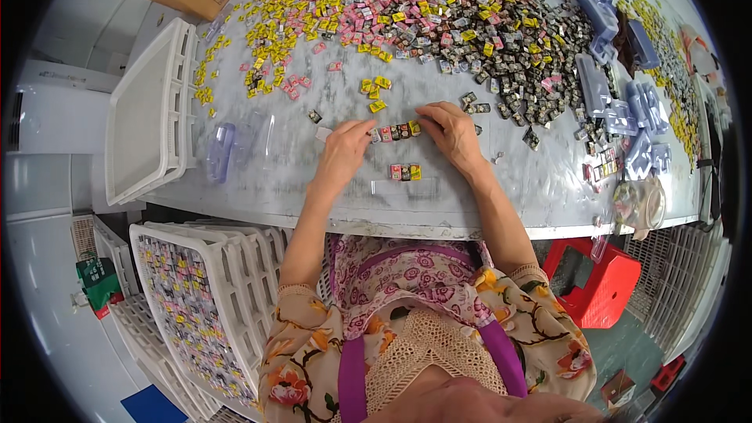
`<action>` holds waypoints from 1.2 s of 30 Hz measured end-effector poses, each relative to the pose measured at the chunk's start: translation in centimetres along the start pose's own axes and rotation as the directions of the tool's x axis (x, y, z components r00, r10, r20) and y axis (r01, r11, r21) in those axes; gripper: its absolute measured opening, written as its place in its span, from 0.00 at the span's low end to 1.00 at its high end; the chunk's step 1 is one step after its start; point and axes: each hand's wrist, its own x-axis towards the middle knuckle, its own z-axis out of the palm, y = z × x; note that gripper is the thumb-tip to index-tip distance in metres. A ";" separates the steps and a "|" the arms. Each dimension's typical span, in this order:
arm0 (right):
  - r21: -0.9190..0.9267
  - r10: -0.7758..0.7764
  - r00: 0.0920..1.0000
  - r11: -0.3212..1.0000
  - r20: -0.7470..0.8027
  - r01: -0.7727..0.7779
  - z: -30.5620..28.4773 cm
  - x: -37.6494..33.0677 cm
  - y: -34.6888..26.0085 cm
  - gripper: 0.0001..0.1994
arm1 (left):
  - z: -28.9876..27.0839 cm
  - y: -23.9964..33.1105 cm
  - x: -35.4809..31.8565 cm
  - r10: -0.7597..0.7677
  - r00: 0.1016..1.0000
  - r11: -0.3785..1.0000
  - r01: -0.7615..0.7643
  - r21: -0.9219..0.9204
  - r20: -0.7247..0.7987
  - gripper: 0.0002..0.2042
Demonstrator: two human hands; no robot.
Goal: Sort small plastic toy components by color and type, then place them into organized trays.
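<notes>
L hand point(342, 150): fingers pinched on row of small packets point(394, 131).
R hand point(450, 131): fingers curled at row's other end.
Below: short packet row point(406, 172).

My feed is bright and evenly lit — soft overhead light, no hard shadows anywhere on the pale table point(329, 188). Only faint, short shadows sit under my left hand point(342, 150) and right hand point(452, 133). The tabletop carries a mild sheen, and the clear plastic trays point(607, 98) at the right catch small glints. I see strong fisheye bending: the table's near edge bows, and the white crate point(149, 102) at the left curves toward the rim. A black vignette closes the corners. The centre is fairly sharp, though the small wrapped pieces point(439, 8) far up smear into colour specks — detail softens toward the rim. The patterned blouse point(407, 298) at the bottom looks slightly soft.
</notes>
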 end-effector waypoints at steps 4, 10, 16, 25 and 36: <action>-0.004 0.007 1.000 1.000 -0.008 -0.007 -0.1 0.0 -0.2 0.10 | 0.5 0.7 0.0 -0.013 1.000 1.000 0.013 -0.011 0.008 0.18; 0.006 0.014 1.000 1.000 -0.025 -0.014 0.0 -0.1 -0.1 0.09 | -0.6 -0.3 2.6 -0.001 0.998 1.000 0.001 0.002 0.069 0.19; 0.007 0.002 1.000 1.000 -0.019 -0.002 0.1 0.0 -0.3 0.08 | -3.8 -5.6 13.4 -0.039 0.982 0.995 0.056 0.087 -0.184 0.12; 0.016 0.040 0.999 0.999 -0.021 -0.039 0.3 0.2 0.1 0.07 | -0.2 -7.4 22.8 0.185 0.955 0.944 -0.107 0.312 -0.233 0.16; 0.010 0.057 0.998 0.998 -0.027 -0.057 0.2 0.5 0.2 0.07 | 0.2 -8.0 24.7 0.059 0.996 0.934 -0.032 0.357 -0.066 0.11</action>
